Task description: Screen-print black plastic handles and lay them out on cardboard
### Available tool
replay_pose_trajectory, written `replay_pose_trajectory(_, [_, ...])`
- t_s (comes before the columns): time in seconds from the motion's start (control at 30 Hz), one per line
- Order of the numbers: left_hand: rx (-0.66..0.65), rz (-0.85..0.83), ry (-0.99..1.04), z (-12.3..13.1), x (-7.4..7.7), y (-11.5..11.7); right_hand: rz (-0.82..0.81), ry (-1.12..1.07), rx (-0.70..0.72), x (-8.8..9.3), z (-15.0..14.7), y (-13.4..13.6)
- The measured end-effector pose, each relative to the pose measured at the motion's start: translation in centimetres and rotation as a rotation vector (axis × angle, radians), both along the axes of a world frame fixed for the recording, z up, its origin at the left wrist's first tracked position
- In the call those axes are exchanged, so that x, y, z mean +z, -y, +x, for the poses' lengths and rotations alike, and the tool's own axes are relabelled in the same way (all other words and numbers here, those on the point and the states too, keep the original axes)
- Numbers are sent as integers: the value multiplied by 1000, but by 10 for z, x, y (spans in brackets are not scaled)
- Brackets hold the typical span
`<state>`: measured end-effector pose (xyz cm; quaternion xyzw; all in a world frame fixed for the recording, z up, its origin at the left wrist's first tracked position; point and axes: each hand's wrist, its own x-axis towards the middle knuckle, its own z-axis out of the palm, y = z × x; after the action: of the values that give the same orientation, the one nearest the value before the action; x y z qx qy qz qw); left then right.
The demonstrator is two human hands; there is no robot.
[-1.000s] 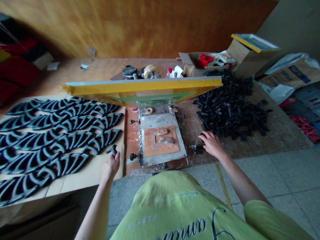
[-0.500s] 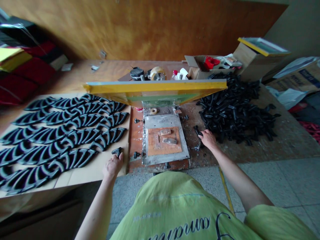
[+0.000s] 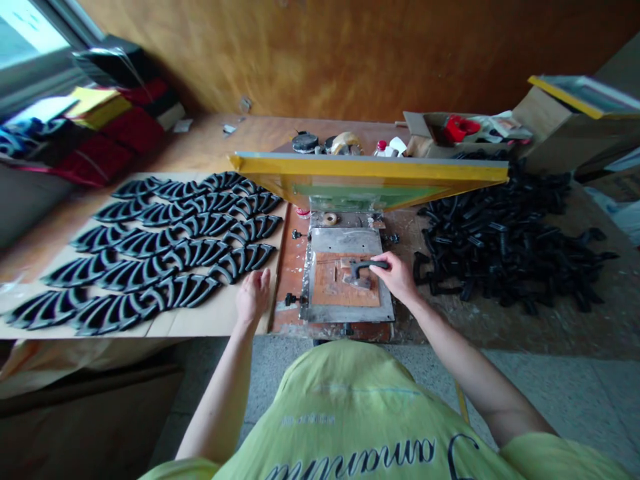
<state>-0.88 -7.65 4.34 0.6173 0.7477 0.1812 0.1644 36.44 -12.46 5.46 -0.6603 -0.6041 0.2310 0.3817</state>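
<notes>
My right hand (image 3: 399, 277) is closed on a black curved plastic piece (image 3: 364, 267) and holds it over the orange jig (image 3: 330, 290) on the grey metal plate (image 3: 350, 313) of a small printing stand. Above the stand, a yellow-framed screen (image 3: 370, 168) is tilted up. My left hand (image 3: 253, 297) lies on the cardboard sheet (image 3: 210, 320), just in front of the nearest row of black pieces with pale markings (image 3: 190, 290). Its fingers are loose and nothing shows in them.
A big heap of loose black pieces (image 3: 505, 230) lies to the right of the stand. Tape rolls and small bottles (image 3: 345, 142) and open cardboard boxes (image 3: 555, 123) stand at the back of the wooden bench. Red and yellow stacks (image 3: 105, 123) sit far left.
My right hand took a black piece from beside the heap and carried it left onto the jig. The piece my left hand held no longer shows in it. The view shifted left.
</notes>
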Motion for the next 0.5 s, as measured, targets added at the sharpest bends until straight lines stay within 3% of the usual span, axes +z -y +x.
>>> replay_pose_trajectory(0.07, [-32, 126, 206, 24, 26, -16, 24, -3, 100, -11, -26, -2])
replay_pose_trajectory(0.13, [-41, 254, 474, 49, 57, -31, 36, 138, 180, -22, -41, -3])
replay_pose_trajectory(0.3, [-198, 462, 1014, 95, 131, -55, 6, 589, 309, -33, -38, 1])
replay_pose_trajectory(0.4, [-293, 442, 1137, 104, 150, -59, 22, 689, 355, -29, -34, 3])
replay_pose_trajectory(0.5, [-287, 407, 1171, 97, 145, -49, 0, 679, 367, -21, -28, 4])
